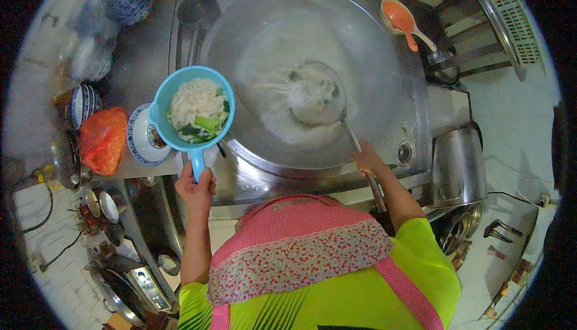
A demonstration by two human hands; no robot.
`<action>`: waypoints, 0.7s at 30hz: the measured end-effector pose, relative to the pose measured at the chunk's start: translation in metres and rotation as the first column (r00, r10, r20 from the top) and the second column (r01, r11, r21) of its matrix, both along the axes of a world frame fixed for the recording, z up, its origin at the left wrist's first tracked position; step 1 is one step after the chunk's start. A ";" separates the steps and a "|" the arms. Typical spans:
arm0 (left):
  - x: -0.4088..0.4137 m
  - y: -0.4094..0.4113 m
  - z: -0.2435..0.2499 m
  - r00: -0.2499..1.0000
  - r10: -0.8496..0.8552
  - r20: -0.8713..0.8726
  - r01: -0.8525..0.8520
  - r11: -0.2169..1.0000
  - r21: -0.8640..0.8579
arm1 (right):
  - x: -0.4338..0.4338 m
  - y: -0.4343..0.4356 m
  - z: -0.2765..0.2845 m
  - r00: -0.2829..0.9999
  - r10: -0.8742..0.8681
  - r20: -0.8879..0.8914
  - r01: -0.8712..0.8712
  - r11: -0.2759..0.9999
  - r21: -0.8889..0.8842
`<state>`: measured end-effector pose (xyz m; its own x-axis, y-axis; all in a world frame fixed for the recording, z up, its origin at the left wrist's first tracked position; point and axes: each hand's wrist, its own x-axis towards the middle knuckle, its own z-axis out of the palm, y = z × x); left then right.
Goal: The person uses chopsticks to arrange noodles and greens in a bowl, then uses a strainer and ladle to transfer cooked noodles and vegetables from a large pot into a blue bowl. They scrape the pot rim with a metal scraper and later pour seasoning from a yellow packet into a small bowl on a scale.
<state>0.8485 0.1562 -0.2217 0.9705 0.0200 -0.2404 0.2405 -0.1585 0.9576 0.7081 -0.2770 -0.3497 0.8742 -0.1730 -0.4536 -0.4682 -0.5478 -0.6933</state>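
My left hand point(197, 185) grips the handle of a light blue plastic ladle point(230, 104), held up at the left rim of a large steel wok point(288, 173). Noodles point(194, 100) and green leafy vegetables point(208, 124) fill the ladle. With my right hand point(367, 159) I hold the long handle of a metal strainer ladle point(345, 104), whose round head lies in the cloudy, steaming water of the wok. Pale noodles point(275, 85) and bits of greens are in and around the strainer head.
A patterned plate point(136, 143), an orange-red plastic bag point(103, 140) and stacked bowls point(83, 104) stand left. Two plastic ladles, orange point(399, 16) and cream point(424, 39), lie at the back right. A tall steel pot point(457, 167) stands right of the stove, near a drain point(405, 153).
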 end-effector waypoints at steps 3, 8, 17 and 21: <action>0.017 0.003 -0.006 1.000 0.013 -0.010 -0.014 1.000 -0.012 | 0.024 0.022 0.037 0.953 -0.159 -0.257 0.181 0.982 0.062; 0.044 0.000 -0.007 1.000 0.014 0.004 -0.014 1.000 -0.024 | 0.064 0.031 0.053 0.830 -0.145 -0.538 0.454 0.735 0.503; 0.020 0.021 -0.003 1.000 0.001 0.027 0.000 0.999 -0.044 | 0.122 0.083 -0.046 0.947 -0.126 -0.296 0.273 0.804 0.528; -0.003 0.030 0.008 0.999 0.023 0.040 -0.021 0.999 -0.045 | 0.103 0.110 0.007 0.964 -0.099 -0.247 0.245 0.694 0.677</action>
<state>0.8456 0.1863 -0.2137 0.9788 0.0313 -0.2022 0.2044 -0.1101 0.9727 0.8106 -0.1670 -0.3427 0.7527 0.1168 -0.6479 -0.6581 0.1604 -0.7357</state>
